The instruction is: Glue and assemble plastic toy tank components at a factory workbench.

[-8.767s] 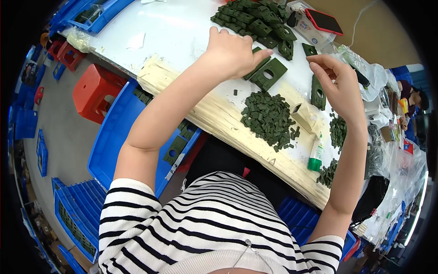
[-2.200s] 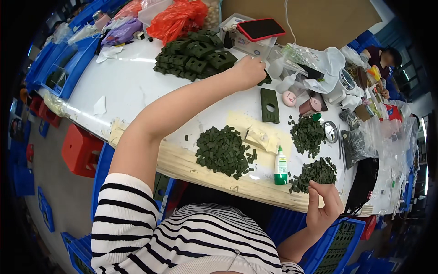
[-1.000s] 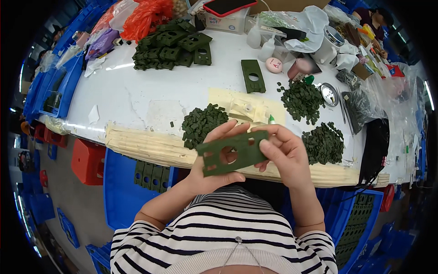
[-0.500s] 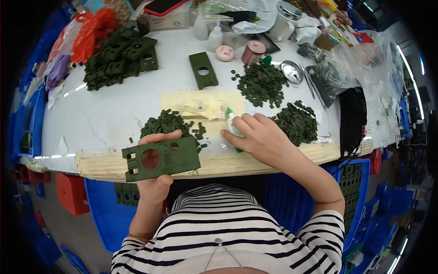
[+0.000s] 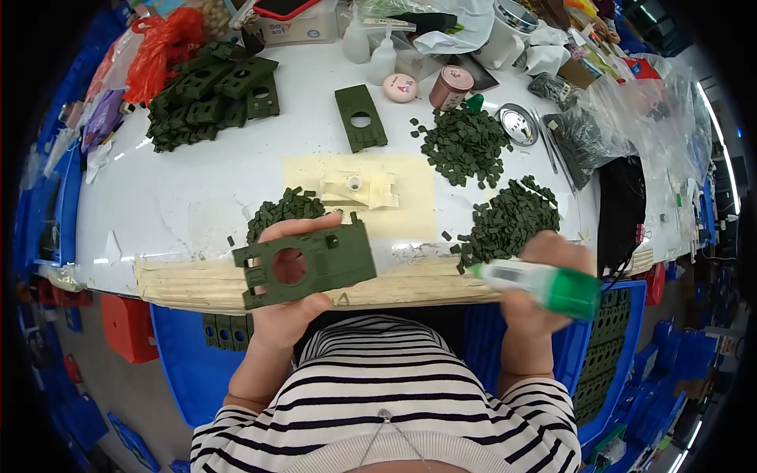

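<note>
My left hand [image 5: 280, 325] grips a dark green plastic model tank hull [image 5: 331, 264] by its long edges, just over the table's near edge. A large round hole and smaller openings show in its face. At the right, my right hand [image 5: 520, 322] is closed around a white glue bottle [image 5: 516, 276] with a green tip and a green base; the bottle lies almost level, its tip towards the hull but apart from it. Motion blurs this hand. Beyond the hull, a cream fixture [image 5: 374, 195] with a small white ring sits on a pale yellow sheet [image 5: 414, 217].
Small green pieces lie in heaps, one behind the hull [image 5: 282, 206], others at the right [image 5: 465, 146] [image 5: 516, 214]. Another green hull [image 5: 359, 106] lies beyond the fixture; more are stacked far left [image 5: 209, 98]. A pink tin [image 5: 451, 88], tweezers [image 5: 544, 142] and plastic bags [image 5: 603, 130] stand farther back.
My right hand has lifted the glue bottle off the table near the fixture and swung it right and towards me, tipping it level. The hull has shifted slightly right in my left hand.
</note>
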### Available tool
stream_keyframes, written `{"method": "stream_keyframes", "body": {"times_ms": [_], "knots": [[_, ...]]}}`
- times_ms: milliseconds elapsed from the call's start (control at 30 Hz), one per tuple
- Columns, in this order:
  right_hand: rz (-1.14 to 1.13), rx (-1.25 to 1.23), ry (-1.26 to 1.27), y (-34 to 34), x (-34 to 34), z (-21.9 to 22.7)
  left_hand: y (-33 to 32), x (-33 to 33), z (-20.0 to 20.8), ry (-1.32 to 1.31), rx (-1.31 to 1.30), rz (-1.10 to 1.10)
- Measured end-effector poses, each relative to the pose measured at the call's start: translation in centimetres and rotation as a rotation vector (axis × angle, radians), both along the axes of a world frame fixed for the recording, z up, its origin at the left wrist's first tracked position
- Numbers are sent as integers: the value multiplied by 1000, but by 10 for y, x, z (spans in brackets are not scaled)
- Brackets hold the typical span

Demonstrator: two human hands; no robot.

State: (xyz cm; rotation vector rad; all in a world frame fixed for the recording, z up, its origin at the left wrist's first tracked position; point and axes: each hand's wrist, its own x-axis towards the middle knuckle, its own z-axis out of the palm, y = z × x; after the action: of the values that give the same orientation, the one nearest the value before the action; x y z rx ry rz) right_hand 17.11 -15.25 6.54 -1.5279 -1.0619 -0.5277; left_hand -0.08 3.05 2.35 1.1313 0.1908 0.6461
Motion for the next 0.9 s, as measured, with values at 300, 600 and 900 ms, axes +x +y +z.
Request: {"method": "stream_keyframes", "body": {"times_ms": [300, 600, 900], "knots": [[395, 63, 817, 22, -21, -18, -5, 14, 1, -14, -128, -212], [659, 184, 935, 50, -35, -30, -9, 10, -5, -21, -93, -264], [629, 145, 886, 50, -35, -32, -8, 12, -10, -36, -41, -289]]}}
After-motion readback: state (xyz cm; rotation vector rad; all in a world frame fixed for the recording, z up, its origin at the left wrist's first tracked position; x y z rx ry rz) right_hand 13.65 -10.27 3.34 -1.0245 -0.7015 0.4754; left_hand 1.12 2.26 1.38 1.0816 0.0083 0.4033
